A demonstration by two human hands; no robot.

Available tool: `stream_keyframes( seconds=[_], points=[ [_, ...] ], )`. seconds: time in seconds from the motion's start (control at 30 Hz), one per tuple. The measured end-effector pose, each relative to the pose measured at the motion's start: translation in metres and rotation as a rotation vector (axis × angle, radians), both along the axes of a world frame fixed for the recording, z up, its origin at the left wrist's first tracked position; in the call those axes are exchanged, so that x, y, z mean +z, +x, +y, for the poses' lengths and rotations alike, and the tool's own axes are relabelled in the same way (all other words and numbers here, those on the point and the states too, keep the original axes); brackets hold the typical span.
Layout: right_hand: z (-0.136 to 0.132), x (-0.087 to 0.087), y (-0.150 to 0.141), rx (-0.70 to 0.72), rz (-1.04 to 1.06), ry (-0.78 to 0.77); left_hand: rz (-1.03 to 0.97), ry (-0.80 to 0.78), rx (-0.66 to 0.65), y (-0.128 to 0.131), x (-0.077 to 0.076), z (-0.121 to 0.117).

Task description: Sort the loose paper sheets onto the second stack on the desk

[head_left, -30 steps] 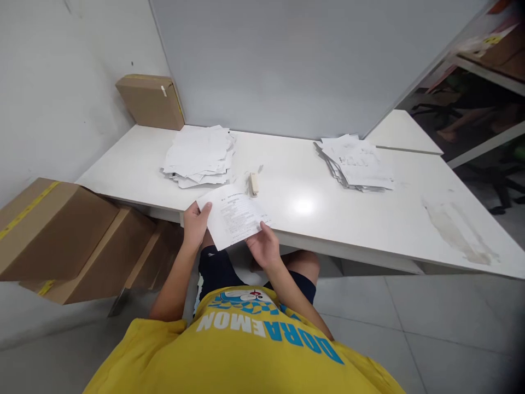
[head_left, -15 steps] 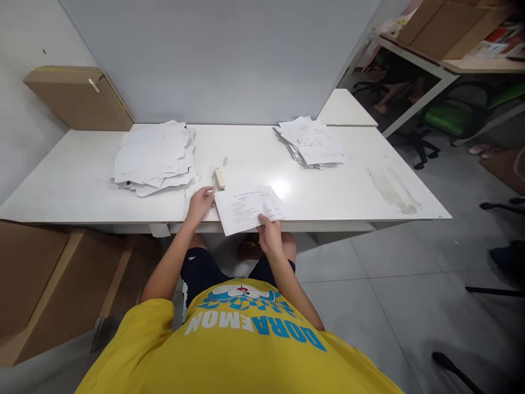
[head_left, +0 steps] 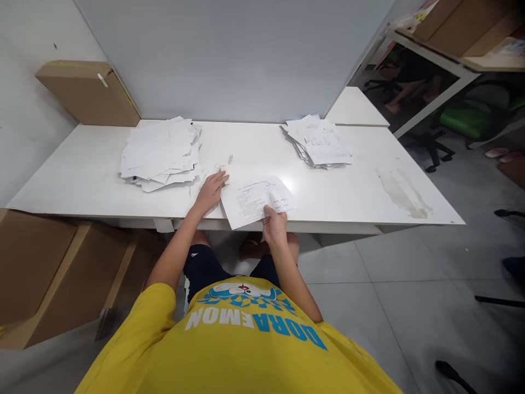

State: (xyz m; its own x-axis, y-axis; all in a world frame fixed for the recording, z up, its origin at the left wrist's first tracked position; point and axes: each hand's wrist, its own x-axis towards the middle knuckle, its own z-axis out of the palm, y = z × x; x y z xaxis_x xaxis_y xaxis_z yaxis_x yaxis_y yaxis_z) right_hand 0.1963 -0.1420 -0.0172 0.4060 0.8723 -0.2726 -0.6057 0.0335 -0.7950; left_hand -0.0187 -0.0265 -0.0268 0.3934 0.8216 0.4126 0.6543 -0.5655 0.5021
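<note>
My right hand [head_left: 274,225] pinches the near edge of a printed sheet of paper [head_left: 255,203], thumb on top. The sheet lies tilted over the front edge of the white desk [head_left: 348,197]. My left hand [head_left: 212,189] is at the sheet's upper left corner, with its fingers closed over a small cream oblong object [head_left: 224,168] that looks like a stapler. Most of that object is hidden under the fingers. Left of this hand lies a large, uneven paper stack [head_left: 158,150]. A smaller paper stack [head_left: 318,141] sits toward the back right.
A cardboard box [head_left: 92,96] stands at the desk's back left corner, against a grey partition [head_left: 233,60]. More cardboard boxes [head_left: 49,262] are on the floor at left. A green chair [head_left: 463,120] and another desk, with a person's legs beneath, are at right.
My left hand has moved forward and right from the sheet's left corner onto the cream object. The sheet, still in my right hand, has shifted slightly forward. The view has turned a little.
</note>
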Motion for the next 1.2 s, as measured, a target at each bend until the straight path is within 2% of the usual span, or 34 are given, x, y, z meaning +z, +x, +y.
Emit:
stream_keyframes(
  seconds=[0.23,0.47,0.7,0.93,1.2],
  points=[
    [0.010,-0.001,0.000,-0.018,-0.075,-0.158,-0.051,-0.062,0.001,-0.003,-0.003,0.001],
    [0.006,-0.008,0.002,-0.029,-0.078,-0.124,-0.078,-0.049,-0.022,-0.005,-0.005,0.002],
    [0.005,-0.005,0.002,-0.022,-0.031,-0.093,-0.085,-0.096,-0.016,-0.005,-0.005,0.003],
    [0.011,-0.004,-0.007,-0.071,-0.061,-0.073,-0.085,-0.090,-0.014,-0.004,-0.001,-0.002],
    [0.018,-0.007,-0.013,-0.064,-0.094,-0.117,0.054,-0.081,-0.007,-0.002,-0.004,-0.004]
  ],
)
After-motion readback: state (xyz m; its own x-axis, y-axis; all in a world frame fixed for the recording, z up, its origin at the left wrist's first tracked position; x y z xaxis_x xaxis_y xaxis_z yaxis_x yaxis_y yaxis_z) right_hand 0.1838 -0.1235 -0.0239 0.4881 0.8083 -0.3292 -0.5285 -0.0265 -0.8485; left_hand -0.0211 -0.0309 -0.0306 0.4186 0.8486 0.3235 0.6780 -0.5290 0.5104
